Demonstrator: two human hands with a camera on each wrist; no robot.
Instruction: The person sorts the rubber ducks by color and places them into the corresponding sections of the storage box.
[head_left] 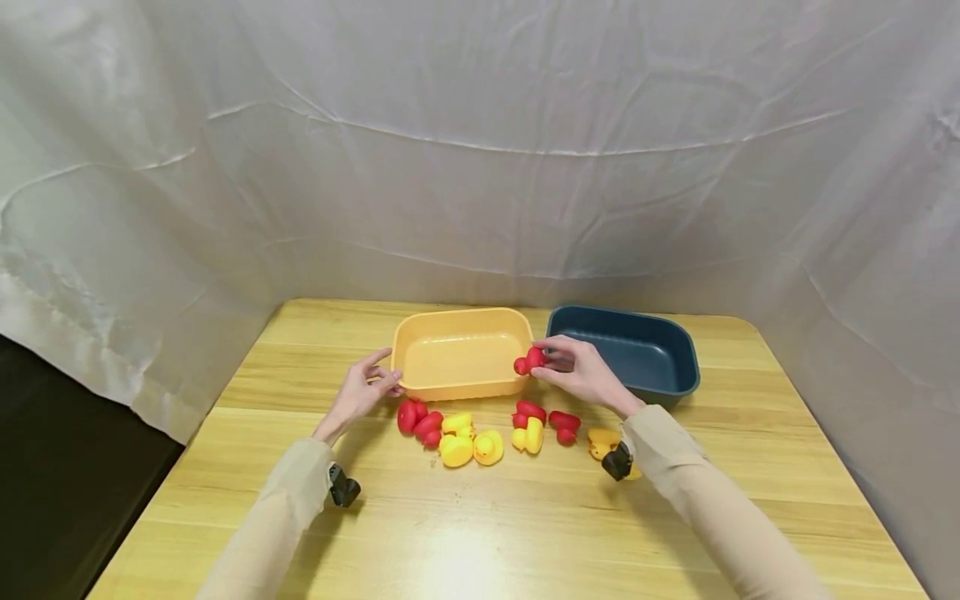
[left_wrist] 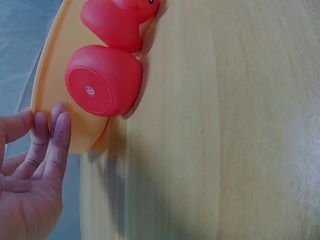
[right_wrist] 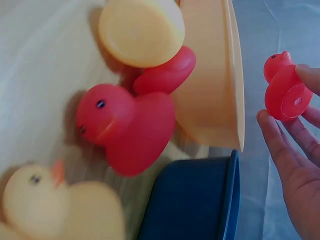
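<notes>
A red rubber duck (right_wrist: 287,92) is pinched between the thumb and fingers of my right hand (head_left: 577,367), lifted over the right rim of the yellow bin (head_left: 457,390). My left hand (head_left: 365,387) grips that bin at its left front corner, thumb at the rim and fingers along the outer wall. Close by in the left wrist view lie two more red ducks, one with its round base (left_wrist: 90,91) turned to the camera. The inside of the yellow bin shows no ducks.
A dark blue bin (head_left: 678,379) stands right of the yellow one, partly behind my right hand. Several red and yellow ducks (head_left: 489,447) lie along the front of the yellow bin. More yellow ducks (head_left: 602,440) are partly hidden under my right wrist. A pale curtain (head_left: 480,208) hangs behind the table.
</notes>
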